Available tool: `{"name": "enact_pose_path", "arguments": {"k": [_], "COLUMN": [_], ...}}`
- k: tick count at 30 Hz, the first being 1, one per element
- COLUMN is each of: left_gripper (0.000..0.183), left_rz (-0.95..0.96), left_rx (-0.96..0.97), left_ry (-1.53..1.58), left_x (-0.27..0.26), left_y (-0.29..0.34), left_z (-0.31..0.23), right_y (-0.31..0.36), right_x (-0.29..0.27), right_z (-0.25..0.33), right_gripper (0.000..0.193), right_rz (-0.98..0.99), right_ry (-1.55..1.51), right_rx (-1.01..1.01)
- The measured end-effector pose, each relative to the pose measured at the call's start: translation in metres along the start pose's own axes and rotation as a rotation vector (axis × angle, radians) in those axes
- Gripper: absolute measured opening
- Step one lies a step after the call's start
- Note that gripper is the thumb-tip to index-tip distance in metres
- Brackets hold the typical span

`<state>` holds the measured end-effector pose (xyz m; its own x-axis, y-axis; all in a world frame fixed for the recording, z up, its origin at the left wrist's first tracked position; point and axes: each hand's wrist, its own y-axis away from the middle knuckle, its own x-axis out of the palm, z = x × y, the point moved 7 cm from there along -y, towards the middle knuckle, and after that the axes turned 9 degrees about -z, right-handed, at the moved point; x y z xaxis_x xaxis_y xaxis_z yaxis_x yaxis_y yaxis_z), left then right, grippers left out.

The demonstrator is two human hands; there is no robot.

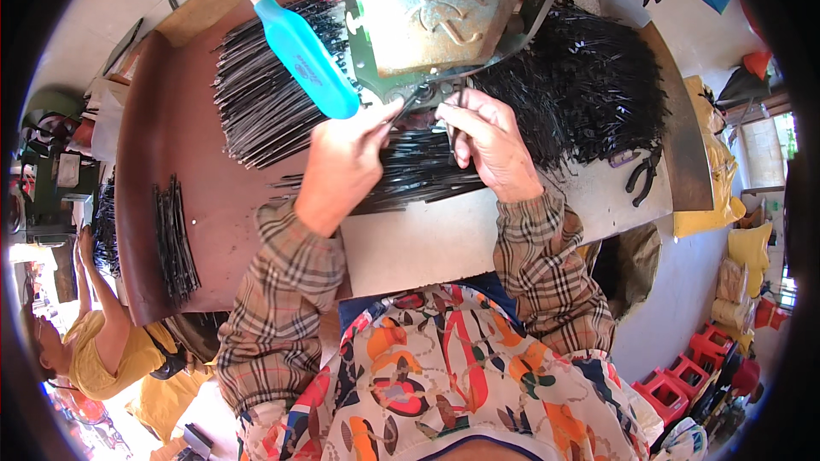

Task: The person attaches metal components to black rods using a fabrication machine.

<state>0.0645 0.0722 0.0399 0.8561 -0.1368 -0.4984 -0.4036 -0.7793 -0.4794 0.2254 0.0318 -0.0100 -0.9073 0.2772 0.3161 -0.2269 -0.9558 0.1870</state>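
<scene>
Both my hands work under the head of a green bench press [444,13]. My left hand [346,162] is closed, its thumb and fingertips pinching a thin black rod [415,101] that looks like an umbrella rib, at the press's small tooling. Close by on the other side, my right hand [489,138] is closed too, fingertips pinched on a thin dark piece; its far end is hard to make out. Below my fingers lies a bundle of black ribs [418,172] across the table. A blue lamp [307,60] hangs just above my left hand.
Long ribs [265,94] are heaped at the left, a bigger tangled black heap [589,85] at the right. Black-handled pliers [642,177] lie near the right edge. A small bundle [175,239] rests far left. Another person [107,350] works at the left; red stools [683,376] stand lower right.
</scene>
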Motion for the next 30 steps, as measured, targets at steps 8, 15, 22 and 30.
{"name": "enact_pose_path", "arguments": {"k": [8,15,22,30], "left_gripper": [0.019,0.018,0.017,0.009], "left_rz": [0.075,0.056,0.016,-0.093], "left_rx": [-0.653,-0.649,-0.599,-0.476], "left_ry": [0.488,0.576,0.482,0.393], "left_x": [0.004,0.018,0.017,0.016], "left_y": [0.012,0.009,0.005,0.002], "left_z": [0.032,0.036,0.033,0.033], "right_y": [-0.004,-0.009,-0.010,-0.007], "right_x": [-0.004,-0.006,-0.009,-0.010], "right_z": [-0.011,-0.008,-0.009,-0.007], "right_gripper": [0.012,0.020,0.020,0.018], "right_rz": [-0.080,-0.139,-0.170,-0.184], "right_ry": [-0.274,-0.258,-0.233,-0.239], "right_rx": [-0.038,-0.092,-0.103,-0.123]}}
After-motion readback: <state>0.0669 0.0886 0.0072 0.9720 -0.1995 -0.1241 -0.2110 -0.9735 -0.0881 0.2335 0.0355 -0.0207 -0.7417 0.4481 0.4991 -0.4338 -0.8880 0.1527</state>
